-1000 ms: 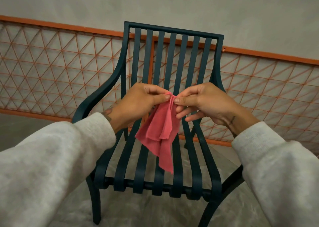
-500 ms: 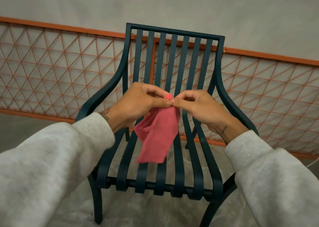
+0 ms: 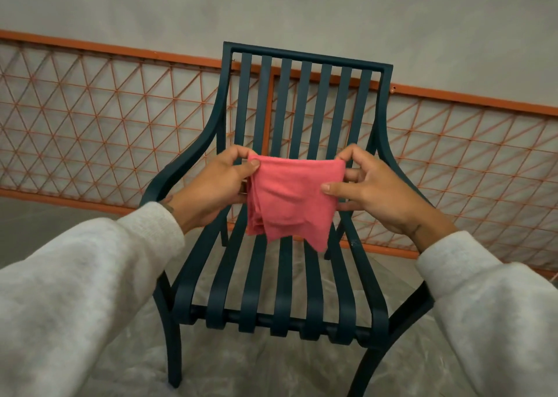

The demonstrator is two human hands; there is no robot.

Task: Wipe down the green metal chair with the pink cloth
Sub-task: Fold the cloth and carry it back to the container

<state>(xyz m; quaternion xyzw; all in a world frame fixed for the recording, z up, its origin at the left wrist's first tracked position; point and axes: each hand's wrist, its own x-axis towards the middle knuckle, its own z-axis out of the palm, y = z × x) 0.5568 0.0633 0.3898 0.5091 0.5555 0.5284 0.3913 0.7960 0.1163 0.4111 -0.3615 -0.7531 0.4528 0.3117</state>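
left hand; right hand pinch pink cloth top corners | above chair seat, apart

Folded pink cloth held above green slatted chair.

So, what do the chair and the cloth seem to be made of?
Chair: likely metal, painted dark green with a matte finish; thin flat slats bend smoothly from back into seat. Pink cloth: soft fabric, maybe knit or microfibre; it folds and drapes limply between both hands.

Matt painted metal chair; soft pink cloth.
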